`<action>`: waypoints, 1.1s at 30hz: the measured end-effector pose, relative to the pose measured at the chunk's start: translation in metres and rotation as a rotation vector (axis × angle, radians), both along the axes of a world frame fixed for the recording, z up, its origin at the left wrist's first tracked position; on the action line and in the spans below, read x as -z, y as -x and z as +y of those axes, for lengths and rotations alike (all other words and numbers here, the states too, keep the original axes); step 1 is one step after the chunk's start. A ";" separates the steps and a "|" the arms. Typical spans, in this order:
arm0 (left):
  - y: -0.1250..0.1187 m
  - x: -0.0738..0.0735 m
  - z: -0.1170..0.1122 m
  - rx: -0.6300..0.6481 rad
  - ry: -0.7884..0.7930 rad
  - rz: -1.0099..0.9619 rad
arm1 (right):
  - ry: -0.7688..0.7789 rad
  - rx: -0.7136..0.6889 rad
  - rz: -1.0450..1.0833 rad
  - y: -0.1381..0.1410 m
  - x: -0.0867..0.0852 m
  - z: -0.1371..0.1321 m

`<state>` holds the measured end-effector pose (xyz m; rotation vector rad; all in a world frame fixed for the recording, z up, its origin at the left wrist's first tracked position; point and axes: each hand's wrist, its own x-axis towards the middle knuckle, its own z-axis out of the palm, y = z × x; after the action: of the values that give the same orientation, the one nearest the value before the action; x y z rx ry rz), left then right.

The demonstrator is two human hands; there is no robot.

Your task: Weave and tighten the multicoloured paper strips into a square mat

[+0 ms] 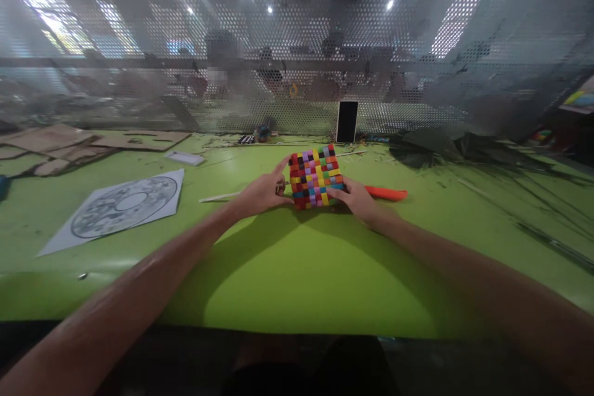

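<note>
A small woven square of many-coloured strips is held up, tilted, just above the green table in front of me. My left hand grips its left edge, fingers bent, with a thin pale bit showing near the fingers. At the lower right corner my right hand pinches it, the thumb lying across the front. Behind my right hand a red-orange tool or handle lies on the table, partly hidden. A thin pale strip lies to the left, its right end hidden behind my left hand.
On the green table, a printed sheet with a ring pattern lies left, near a small white tray. Cut cardboard is at the far left. A phone or tablet stands against the perforated metal screen. Dark leaves lie right.
</note>
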<state>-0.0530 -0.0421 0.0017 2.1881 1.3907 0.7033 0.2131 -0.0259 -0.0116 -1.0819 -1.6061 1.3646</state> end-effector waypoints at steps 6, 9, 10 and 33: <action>-0.001 0.002 0.002 -0.075 -0.059 0.023 | 0.042 0.009 -0.009 0.001 -0.004 -0.002; -0.001 0.002 0.002 -0.090 -0.078 0.021 | 0.054 0.017 0.003 0.002 -0.006 -0.003; -0.001 0.002 0.002 -0.092 -0.072 0.025 | 0.059 0.020 0.008 0.002 -0.006 -0.003; 0.000 -0.001 0.000 -0.162 -0.146 0.085 | 0.057 -0.001 0.099 0.003 -0.001 -0.001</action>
<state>-0.0535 -0.0422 0.0028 2.2571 1.6207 0.8007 0.2100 -0.0269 -0.0102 -1.0308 -1.5047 1.4495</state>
